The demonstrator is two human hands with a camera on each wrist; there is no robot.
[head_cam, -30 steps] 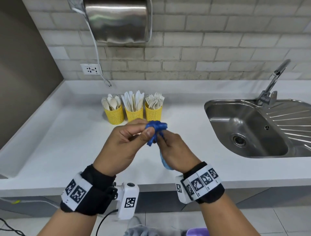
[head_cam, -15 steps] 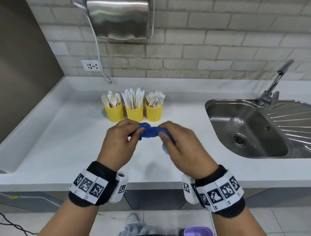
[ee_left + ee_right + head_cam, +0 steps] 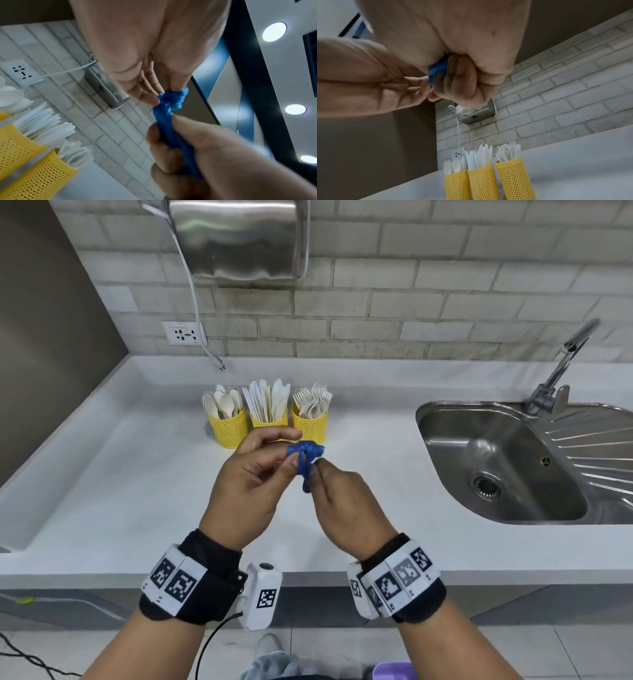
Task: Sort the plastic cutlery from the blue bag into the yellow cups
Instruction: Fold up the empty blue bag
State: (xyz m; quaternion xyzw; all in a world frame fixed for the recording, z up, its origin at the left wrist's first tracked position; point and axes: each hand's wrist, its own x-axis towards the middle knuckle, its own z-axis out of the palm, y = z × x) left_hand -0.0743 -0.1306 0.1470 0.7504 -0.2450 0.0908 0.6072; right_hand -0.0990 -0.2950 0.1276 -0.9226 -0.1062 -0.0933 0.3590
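Observation:
Above the white counter, both my hands hold the blue bag, twisted into a thin rope with a knot-like wad at its top. My left hand pinches the wad between thumb and fingertips. My right hand grips the twisted tail in a fist below it; a strip of blue shows in the right wrist view. Behind them stand three yellow mesh cups: spoons on the left, knives in the middle, forks on the right, each full of white cutlery.
A steel sink with a tap lies to the right. On the brick wall hang a metal dryer and a socket, with a cable dangling by it. A grey side wall bounds the counter's left end.
The bag was stretched sideways between my hands half a second ago; now it stands upright. My left hand has risen to the wad, and my right hand holds the tail below.

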